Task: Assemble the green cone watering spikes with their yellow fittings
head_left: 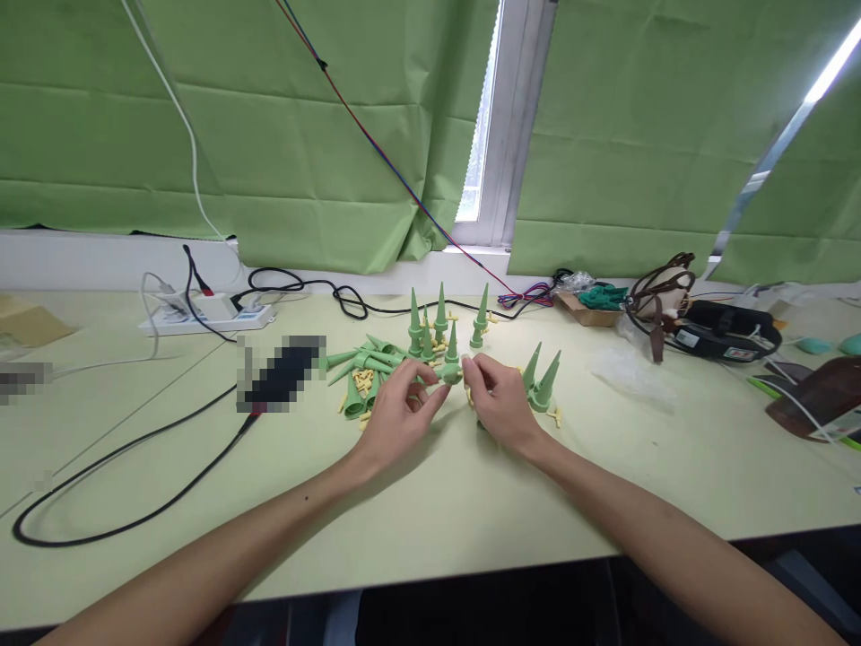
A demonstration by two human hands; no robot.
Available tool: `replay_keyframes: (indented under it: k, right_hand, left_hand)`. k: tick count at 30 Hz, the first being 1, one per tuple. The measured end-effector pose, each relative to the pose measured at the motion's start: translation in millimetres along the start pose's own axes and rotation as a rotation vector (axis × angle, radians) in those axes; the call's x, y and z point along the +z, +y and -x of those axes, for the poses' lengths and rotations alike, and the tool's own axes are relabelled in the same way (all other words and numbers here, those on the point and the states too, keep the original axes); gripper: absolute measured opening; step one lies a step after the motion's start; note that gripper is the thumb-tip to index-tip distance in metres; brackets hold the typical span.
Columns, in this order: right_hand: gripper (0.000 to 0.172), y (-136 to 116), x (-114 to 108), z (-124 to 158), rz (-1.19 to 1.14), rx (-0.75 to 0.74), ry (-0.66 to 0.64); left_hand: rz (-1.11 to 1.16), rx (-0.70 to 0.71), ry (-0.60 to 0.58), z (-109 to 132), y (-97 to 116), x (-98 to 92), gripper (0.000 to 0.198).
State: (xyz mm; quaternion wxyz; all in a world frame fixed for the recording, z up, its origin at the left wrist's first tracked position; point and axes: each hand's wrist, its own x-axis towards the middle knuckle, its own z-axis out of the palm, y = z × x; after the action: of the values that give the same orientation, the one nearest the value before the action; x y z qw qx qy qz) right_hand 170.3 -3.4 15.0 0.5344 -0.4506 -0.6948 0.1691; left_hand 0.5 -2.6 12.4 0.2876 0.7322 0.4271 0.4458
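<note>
My left hand (402, 408) holds a green plastic plant-watering spike (448, 374) between thumb and fingers, lying roughly sideways above the table. My right hand (501, 399) is closed in a pinch at the right end of that piece; whatever small part its fingertips grip is mostly hidden. Just behind the hands, several green spikes (441, 309) stand point up, with small yellow valves on or beside them. To the right of my right hand more spikes (545, 384) stand upright. Left of my left hand lies a heap of loose green spikes (353, 400) and yellow valves (364, 380).
A blurred-out dark device (282, 375) with a black cable (134, 529) lies on the left. Behind it sits a white power strip (208, 316). On the right are a clear plastic bag (632, 377), a cardboard box (588, 309) and a black case (730, 330).
</note>
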Motion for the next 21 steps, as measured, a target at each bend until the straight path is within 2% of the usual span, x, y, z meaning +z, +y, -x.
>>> replay_keyframes:
  k: [8, 21]
  right_hand:
    - [0.034, 0.1, 0.5, 1.4, -0.088, -0.019, -0.067]
    - [0.031, -0.7, -0.7, 1.9, -0.105, -0.008, -0.145]
  left_hand:
    - [0.242, -0.225, -0.183, -3.3, 4.2, -0.7, 0.058]
    - [0.341, -0.213, -0.239, -5.1, -0.6, -3.7, 0.046]
